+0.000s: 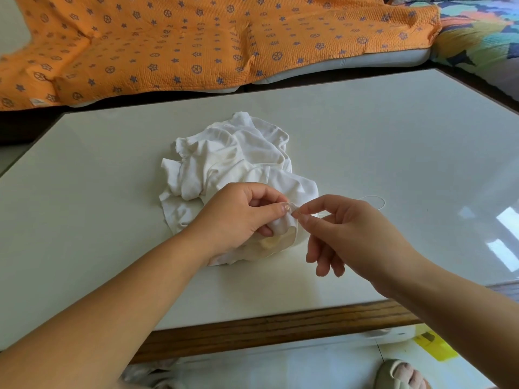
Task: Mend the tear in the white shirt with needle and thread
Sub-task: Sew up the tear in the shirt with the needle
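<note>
A crumpled white shirt lies in the middle of the white table. My left hand grips a raised fold of the shirt at its near edge, thumb on top. My right hand pinches a thin needle between thumb and forefinger, its tip at the fold beside my left thumb. A white thread loops on the table behind my right hand. The tear itself is hidden by my fingers.
The table has a wooden front edge. An orange patterned quilt lies on a mat beyond the table. A colourful blanket is at the far right. A foot in a sandal and a yellow object are on the floor.
</note>
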A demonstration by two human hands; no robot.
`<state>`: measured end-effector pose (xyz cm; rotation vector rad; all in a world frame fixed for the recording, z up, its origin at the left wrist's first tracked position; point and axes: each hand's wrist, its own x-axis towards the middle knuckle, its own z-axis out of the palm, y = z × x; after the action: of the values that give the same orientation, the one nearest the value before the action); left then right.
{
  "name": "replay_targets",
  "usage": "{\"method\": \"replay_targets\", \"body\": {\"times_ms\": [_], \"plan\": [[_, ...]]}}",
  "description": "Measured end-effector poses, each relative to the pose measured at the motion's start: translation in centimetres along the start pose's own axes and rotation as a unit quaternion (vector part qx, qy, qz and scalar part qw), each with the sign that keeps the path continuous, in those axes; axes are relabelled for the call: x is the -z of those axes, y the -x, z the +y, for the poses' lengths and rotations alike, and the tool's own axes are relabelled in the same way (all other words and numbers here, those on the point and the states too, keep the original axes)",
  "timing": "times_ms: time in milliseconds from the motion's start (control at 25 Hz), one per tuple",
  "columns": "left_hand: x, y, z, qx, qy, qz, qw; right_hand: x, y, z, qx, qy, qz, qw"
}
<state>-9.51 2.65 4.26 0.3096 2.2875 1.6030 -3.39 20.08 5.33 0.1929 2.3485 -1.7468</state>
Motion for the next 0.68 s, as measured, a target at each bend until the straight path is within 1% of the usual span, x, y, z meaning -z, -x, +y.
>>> {"method": "replay_targets", "body": {"times_ms": [400,680], "plan": [[0.05,0.03,0.04,0.012,-0.007,0.007,1.000,0.03,-0.28,0.12,0.010,0.008,0.008,1.000],[-0.10,0.23,0.33,0.006,-0.004,0.001,1.000,0.02,-0.30,0.16,0.011,0.017,0.011,1.000]]}}
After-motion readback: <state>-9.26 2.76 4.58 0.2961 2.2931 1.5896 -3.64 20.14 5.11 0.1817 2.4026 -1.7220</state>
